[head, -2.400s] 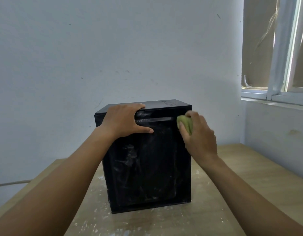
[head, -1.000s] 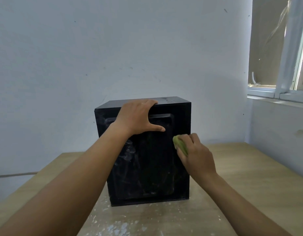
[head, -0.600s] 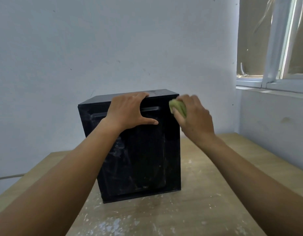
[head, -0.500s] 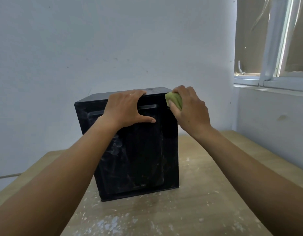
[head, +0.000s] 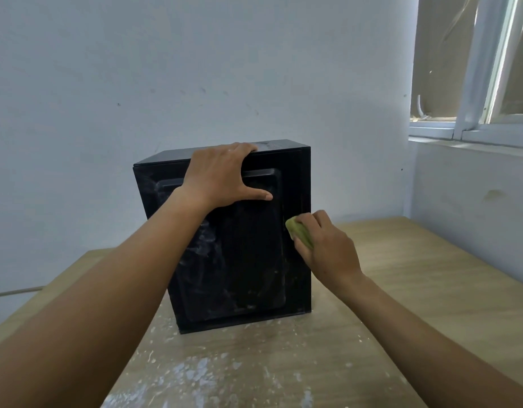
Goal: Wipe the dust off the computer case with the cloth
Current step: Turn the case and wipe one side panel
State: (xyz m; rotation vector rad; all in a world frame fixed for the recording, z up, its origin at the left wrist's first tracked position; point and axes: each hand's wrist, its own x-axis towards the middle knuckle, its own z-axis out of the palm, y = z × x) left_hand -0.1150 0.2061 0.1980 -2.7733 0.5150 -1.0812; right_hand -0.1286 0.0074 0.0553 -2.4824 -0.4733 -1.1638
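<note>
- A green cloth [head: 300, 235], bunched into a wad, sat gripped in the curled fingers [head: 318, 221] of the right hand [head: 330, 251]. It was pressed to the front face of a black computer case [head: 248, 260] near its right edge, about halfway up.
- The case stood upright toward the far side of a pale wooden bench [head: 407, 278], close to a white wall [head: 195, 69]. Whitish smears showed across the left and lower parts of its recessed front panel [head: 254, 275].
- White flecks of dust [head: 195, 375] littered the bench in front of the case.
- A white-framed window [head: 472, 83] stood at upper right, and a thin pale cable [head: 16, 291] ran along the wall at far left, behind the bench.
- The left hand [head: 222, 175] lay over the case's top front edge, its fingers straight and resting on the lid. Its thumb [head: 258, 196] stretched to the right across the front panel, and the hand held nothing.
- Both forearms reached in bare from the lower corners, the left one crossing in front of the case's lower left corner.
- The right hand showed its back to the camera, with the cloth's green edge visible on the side nearest the panel.
</note>
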